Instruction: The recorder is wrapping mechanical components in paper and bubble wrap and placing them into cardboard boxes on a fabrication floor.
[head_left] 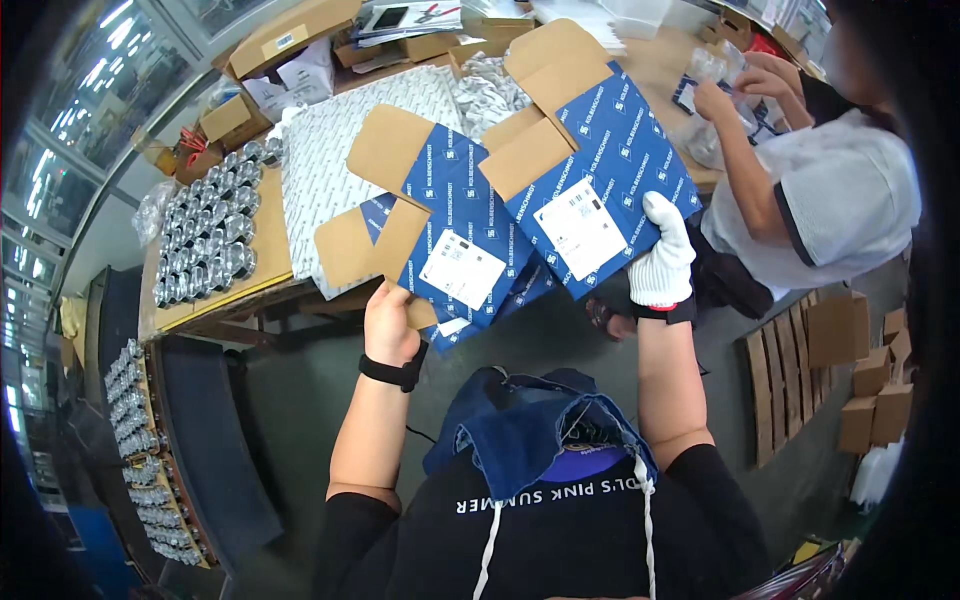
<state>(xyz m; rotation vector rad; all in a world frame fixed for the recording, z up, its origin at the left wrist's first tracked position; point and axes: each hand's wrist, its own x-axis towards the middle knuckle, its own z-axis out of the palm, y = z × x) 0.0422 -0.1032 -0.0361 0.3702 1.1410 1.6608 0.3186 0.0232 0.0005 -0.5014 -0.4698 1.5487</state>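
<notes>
My bare left hand [390, 322] grips the lower edge of a stack of flat blue cardboard boxes [455, 215] with brown flaps and white labels. My right hand [662, 252], in a white glove, holds one flat blue box [590, 165] lifted up and to the right of the stack, its brown flaps spread open at the top. Both boxes hang in front of me above the table's near edge.
A table [270, 235] holds rows of shiny metal parts [205, 235], a patterned white sheet [330, 150] and open cartons [290, 35]. A co-worker [820, 195] at the right handles plastic bags. Folded cartons [870, 390] and a wooden pallet [785, 375] lie on the floor at right. More metal parts [140, 450] sit at lower left.
</notes>
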